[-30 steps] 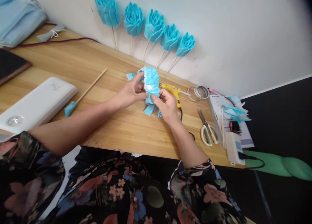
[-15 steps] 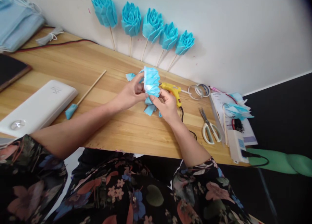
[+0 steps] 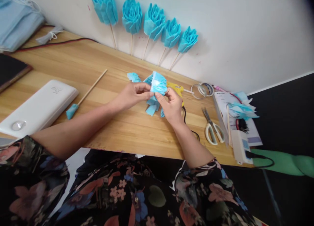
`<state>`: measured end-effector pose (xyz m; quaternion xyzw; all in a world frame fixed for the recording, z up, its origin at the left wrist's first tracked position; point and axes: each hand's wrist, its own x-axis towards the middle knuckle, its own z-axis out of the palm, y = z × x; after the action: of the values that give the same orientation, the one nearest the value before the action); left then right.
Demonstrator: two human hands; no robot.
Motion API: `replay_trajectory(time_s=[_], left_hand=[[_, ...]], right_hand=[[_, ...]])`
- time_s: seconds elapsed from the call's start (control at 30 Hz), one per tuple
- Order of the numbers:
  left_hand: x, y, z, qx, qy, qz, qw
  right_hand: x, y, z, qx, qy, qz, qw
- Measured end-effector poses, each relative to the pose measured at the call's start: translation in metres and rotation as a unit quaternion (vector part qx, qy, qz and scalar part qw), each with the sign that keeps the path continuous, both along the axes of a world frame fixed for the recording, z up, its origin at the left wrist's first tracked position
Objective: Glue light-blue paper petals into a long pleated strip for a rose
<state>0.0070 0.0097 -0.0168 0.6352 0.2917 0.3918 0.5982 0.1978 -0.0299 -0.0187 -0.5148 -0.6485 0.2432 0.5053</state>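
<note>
Tabletop (image 3: pixel 117 132) below, pleated strip (image 3: pixel 159 83) between fingers (image 3: pixel 160 99).

Pretty bright, soft light overall, with faint shadows on the wall (image 3: pixel 220 39), a wide-angle stretch at the edges and a dark top-right corner.

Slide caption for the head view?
Left hand and right hand hold a pleated blue strip; five blue flowers line the wall.

9 o'clock: white power bank (image 3: pixel 40 106), dark slab (image 3: pixel 12 70) beyond it | 10: red-black cable (image 3: pixel 56 42) | 2: tape rolls (image 3: pixel 208 89), overlapping | 3: printed paper (image 3: pixel 253 131) | 4: white box (image 3: pixel 238 147), black plug in it; green object (image 3: pixel 282 161) beside
</note>
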Motion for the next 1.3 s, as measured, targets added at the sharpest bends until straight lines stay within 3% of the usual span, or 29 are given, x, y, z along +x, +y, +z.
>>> replay_trajectory(time_s=[0.37,0.57,0.8,1.07,1.3], left_hand=[[-0.001,0.001,0.003,0.027,0.058,0.072,0.995],[0.0,0.0,0.003,0.02,0.032,0.034,0.999],[0.001,0.0,0.004,0.012,0.034,0.067,0.997],[0.002,-0.002,0.007,0.018,0.036,0.068,0.997],[0.0,-0.004,0.011,0.025,0.055,0.056,0.997]], right_hand=[[0.004,0.004,-0.007,-0.031,0.064,-0.002,0.997],[0.001,0.001,-0.007,-0.059,0.056,0.023,0.996],[0.006,-0.002,0.004,-0.058,0.053,0.058,0.995],[0.006,-0.002,0.001,-0.151,0.058,0.099,0.982],[0.006,-0.005,0.004,-0.11,0.009,0.078,0.991]])
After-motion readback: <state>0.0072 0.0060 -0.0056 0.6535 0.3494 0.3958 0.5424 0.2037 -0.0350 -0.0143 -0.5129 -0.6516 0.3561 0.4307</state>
